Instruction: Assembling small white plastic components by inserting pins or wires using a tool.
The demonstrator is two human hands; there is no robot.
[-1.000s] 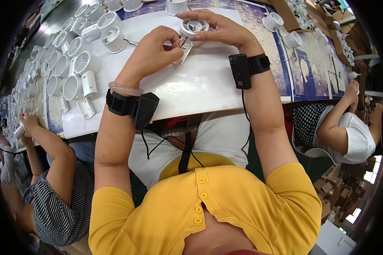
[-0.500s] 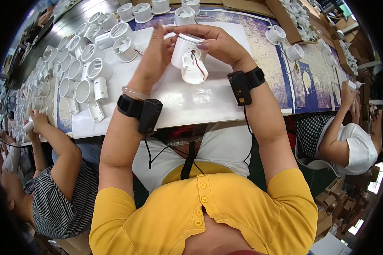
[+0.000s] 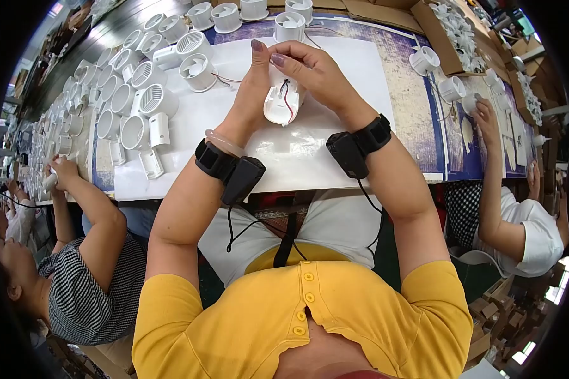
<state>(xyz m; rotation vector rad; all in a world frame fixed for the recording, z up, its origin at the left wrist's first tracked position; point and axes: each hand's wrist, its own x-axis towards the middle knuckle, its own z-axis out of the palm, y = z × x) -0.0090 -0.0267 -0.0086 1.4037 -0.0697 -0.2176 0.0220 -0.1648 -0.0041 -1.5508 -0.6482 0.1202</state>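
Note:
A white plastic fan housing (image 3: 277,108) is held between my two hands over the white work surface (image 3: 234,158). Its open wire compartment faces me, with a red and a dark wire lying in it. My left hand (image 3: 251,88) is wrapped along its left side, thumb raised. My right hand (image 3: 319,71) curls over its top and right side, the thumb reaching across toward the left hand. Most of the round body is hidden behind my hands. Beyond them stands a fan unit (image 3: 289,28), and another with red wires (image 3: 198,73) is to the left.
Many white round housings (image 3: 134,132) and small white covers (image 3: 159,129) crowd the left side. Fan units (image 3: 425,60) stand on the right, near a cardboard box (image 3: 437,38) of white parts. A co-worker sits on each side; the right one's hand (image 3: 485,117) reaches onto the table.
My hands have closed further around the housing, covering its round rim, and the right thumb has moved left. The right co-worker's arm has reached out to the table. The view has shifted slightly.

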